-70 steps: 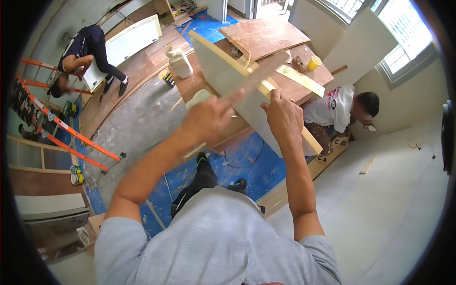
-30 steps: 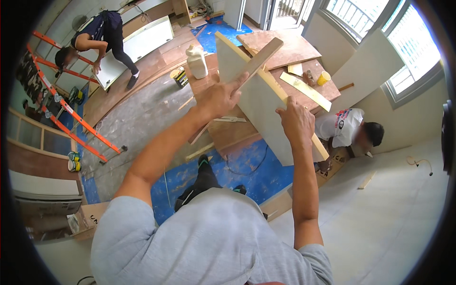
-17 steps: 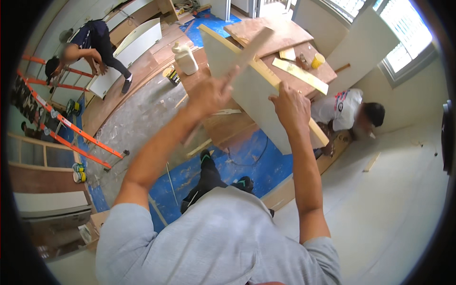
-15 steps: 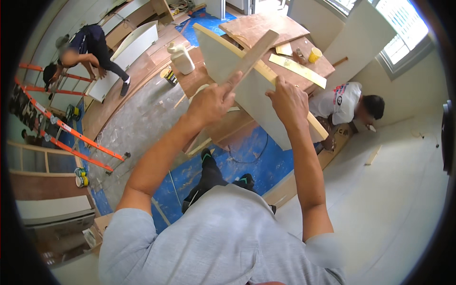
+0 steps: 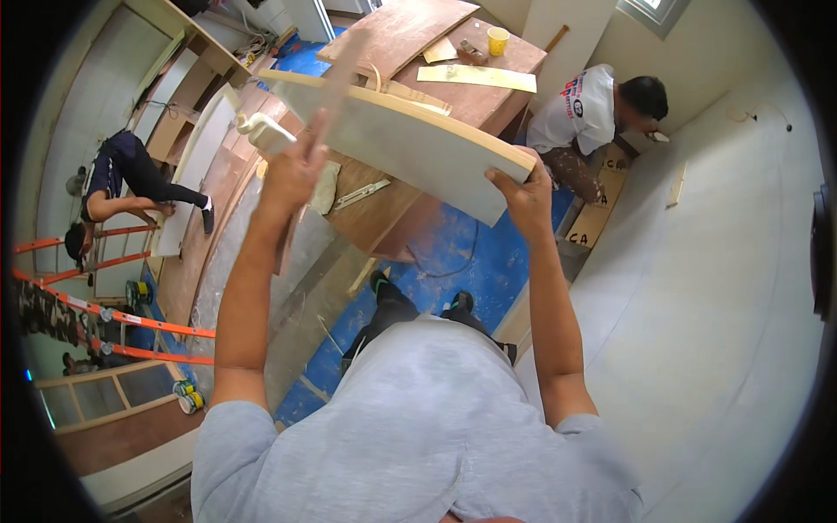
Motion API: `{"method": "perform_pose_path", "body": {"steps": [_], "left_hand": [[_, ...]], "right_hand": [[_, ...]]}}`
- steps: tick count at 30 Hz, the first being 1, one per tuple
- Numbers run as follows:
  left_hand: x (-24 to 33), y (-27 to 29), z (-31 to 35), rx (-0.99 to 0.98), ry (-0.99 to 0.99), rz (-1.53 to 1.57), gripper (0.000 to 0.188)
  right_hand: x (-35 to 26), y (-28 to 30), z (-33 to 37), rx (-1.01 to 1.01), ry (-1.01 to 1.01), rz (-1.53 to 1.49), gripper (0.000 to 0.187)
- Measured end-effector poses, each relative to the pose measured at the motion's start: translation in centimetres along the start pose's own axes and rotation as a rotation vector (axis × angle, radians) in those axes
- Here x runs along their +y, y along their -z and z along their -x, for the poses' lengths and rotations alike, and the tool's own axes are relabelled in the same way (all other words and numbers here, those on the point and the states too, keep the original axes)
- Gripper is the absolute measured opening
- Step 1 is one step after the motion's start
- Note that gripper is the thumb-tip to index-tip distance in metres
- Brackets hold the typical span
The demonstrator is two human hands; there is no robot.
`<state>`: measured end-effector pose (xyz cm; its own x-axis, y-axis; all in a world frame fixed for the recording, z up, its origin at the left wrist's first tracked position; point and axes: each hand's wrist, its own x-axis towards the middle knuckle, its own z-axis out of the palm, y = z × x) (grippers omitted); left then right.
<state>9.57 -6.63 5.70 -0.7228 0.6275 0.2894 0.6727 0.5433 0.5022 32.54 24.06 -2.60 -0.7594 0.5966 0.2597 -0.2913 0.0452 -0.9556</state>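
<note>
A white-faced panel with a curved, bare wood edge is held up in front of me. My right hand grips its near right corner, thumb on the white face and fingers behind the edge. My left hand is closed round a long flat wooden strip, which is blurred at its upper end. The strip points up and crosses in front of the panel toward its left end. Whether it touches the wood edge, I cannot tell. Its lower end sticks out below the hand.
Behind the panel stands a wooden worktable with a yellow cup and a pale yellow strip. One person crouches at right by the wall; another bends at left near an orange ladder. Blue sheeting covers the floor.
The panel has swung so its wood edge lies flatter and farther left. My right hand has shifted to its right corner. My left hand has moved left with the strip, now held more upright.
</note>
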Motion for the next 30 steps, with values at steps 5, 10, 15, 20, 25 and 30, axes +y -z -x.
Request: {"method": "perform_pose_path", "body": {"steps": [5, 10, 15, 20, 25, 30], "left_hand": [[1.9, -1.3, 0.5, -0.102, 0.205, 0.094, 0.065], [19.1, -6.8, 7.9, -0.286, 0.010, -0.098, 0.068], [15.6, -6.3, 6.9, -0.170, 0.064, -0.211, 0.062], [5.4, -3.6, 4.9, 0.016, -0.170, -0.107, 0.067], [20.9, -7.1, 9.6, -0.348, -0.023, -0.173, 0.068], [19.6, -4.9, 8.8, -0.384, -0.044, -0.157, 0.069]], "right_hand": [[1.1, -0.6, 0.7, 0.013, 0.043, -0.129, 0.029], [0.8, -1.0, 1.7, 0.049, 0.028, -0.154, 0.028], [0.9, -0.5, 2.0, 0.081, 0.011, -0.045, 0.028], [1.5, -1.6, 1.7, 0.070, 0.041, -0.050, 0.029], [0.0, -1.1, 2.1, 0.111, 0.074, 0.057, 0.032], [0.4, -2.1, 2.4, 0.165, 0.099, -0.012, 0.029]]}}
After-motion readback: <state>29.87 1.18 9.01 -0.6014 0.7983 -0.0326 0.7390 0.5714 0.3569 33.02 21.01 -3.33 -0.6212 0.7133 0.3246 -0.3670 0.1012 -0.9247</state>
